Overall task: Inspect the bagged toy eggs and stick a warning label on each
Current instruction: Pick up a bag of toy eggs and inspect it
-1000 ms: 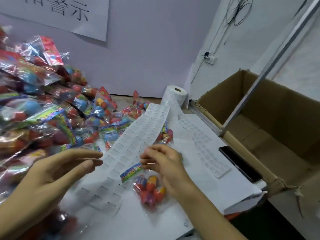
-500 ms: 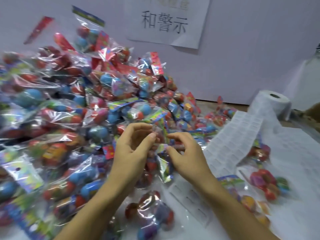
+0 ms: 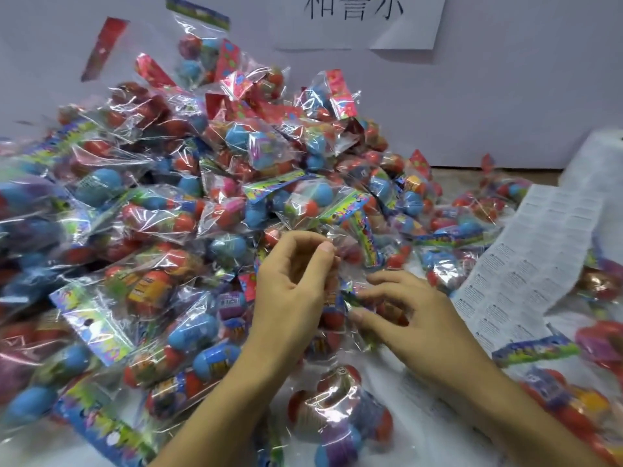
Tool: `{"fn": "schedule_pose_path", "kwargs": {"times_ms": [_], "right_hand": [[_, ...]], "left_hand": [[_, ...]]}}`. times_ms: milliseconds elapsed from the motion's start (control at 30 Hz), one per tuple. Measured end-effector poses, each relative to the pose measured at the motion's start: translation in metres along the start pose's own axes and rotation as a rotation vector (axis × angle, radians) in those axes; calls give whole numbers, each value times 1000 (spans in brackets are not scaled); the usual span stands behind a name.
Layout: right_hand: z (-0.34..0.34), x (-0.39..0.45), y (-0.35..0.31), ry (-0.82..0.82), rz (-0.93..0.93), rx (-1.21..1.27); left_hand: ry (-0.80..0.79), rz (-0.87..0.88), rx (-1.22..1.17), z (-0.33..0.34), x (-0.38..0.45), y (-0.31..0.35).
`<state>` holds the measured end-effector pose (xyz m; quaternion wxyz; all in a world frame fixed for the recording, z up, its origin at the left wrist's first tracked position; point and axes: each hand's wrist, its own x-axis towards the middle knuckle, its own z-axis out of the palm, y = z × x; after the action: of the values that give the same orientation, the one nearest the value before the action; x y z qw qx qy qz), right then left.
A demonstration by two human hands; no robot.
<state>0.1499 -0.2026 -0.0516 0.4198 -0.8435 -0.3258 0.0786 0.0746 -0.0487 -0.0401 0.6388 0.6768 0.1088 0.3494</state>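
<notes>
Left hand fingers pinch a clear egg bag hanging upright, long axis vertical; right hand fingers grasp its lower side beside the heap.

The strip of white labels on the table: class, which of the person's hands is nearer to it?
Right. The right hand lies just left of the label strip; the left hand is farther left, at the bag pile.

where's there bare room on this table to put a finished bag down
Little room. One bare white patch lies near the front edge, between the right hand and forearm and the label sheet. A thin strip shows at front left below the bag pile. Left and centre are heaped; loose bags crowd the right edge.
</notes>
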Motion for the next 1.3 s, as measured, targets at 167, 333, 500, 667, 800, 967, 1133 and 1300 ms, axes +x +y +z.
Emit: {"fn": "schedule_pose_path", "kwargs": {"times_ms": [167,333,500,667,800,967,1133,1300], "right_hand": [[5,7,-1,123,86,34],[12,6,-10,150,135,52],[7,15,-4,110,257,98],[11,15,-3,146,164,117],[5,15,-1,325,54,300],[-10,7,-11,184,10,976],[-26,1,-17,80,-39,1089],[-28,3,-18,190,-19,930]], "left_hand": [[8,-20,-36,0,1,1],[14,-20,-46,-1,0,3],[110,2,-122,-2,0,8],[239,103,-127,-6,1,13],[267,62,-74,-9,2,11],[71,230,110,-4,-4,17],[-308,300,341,-1,-7,17],[-410,-57,80,4,-8,14]]}}
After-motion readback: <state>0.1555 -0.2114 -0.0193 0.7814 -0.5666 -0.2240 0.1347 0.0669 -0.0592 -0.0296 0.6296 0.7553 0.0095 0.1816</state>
